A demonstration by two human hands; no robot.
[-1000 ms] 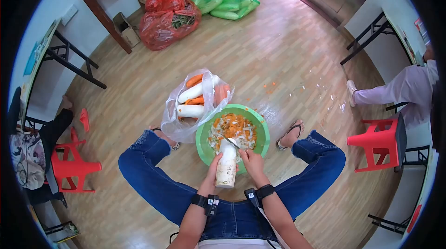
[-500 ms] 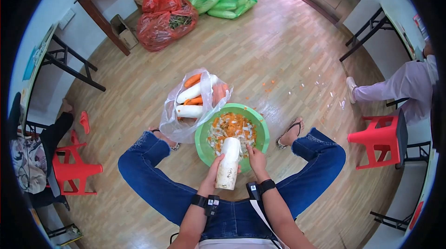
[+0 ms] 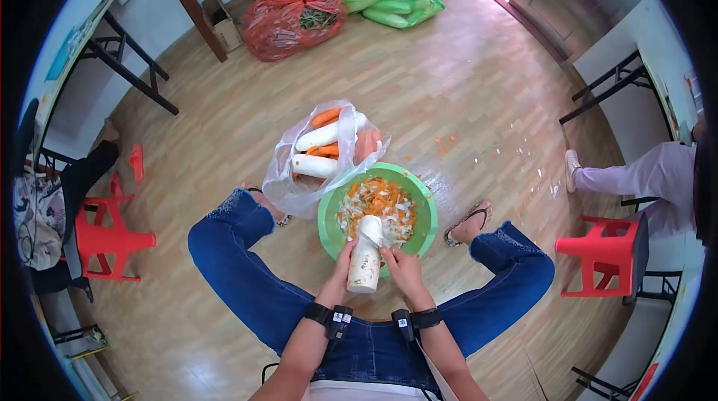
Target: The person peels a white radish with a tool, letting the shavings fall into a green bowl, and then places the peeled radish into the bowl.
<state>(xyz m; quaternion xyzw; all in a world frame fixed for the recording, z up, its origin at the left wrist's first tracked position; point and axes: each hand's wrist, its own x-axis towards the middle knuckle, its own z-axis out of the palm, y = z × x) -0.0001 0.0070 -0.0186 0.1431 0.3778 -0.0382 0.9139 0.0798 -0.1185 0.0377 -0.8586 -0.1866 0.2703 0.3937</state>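
Observation:
My left hand [image 3: 341,266] is wrapped round the side of a thick white radish [image 3: 363,269], whose lower end is speckled with dirt. The radish is tilted over the near part of a green basin [image 3: 428,229]. Closed fingers of my right hand [image 3: 404,266] are at the radish's right side. A thin, dark edge crosses the radish there, but what tool this hand grips is too small to make out. White and orange vegetable shavings [image 3: 383,203] lie in the basin.
A clear plastic bag [image 3: 280,188] of white radishes and carrots [image 3: 327,117] stands beside the basin. Scraps [image 3: 446,143] dot the floor. Red stools [image 3: 598,251] and seated people flank both sides. Red [image 3: 277,31] and green bags [image 3: 396,8] stand far off.
My right hand has moved up and left against the radish. The radish now sits slightly higher in view. The whole view has shifted a little.

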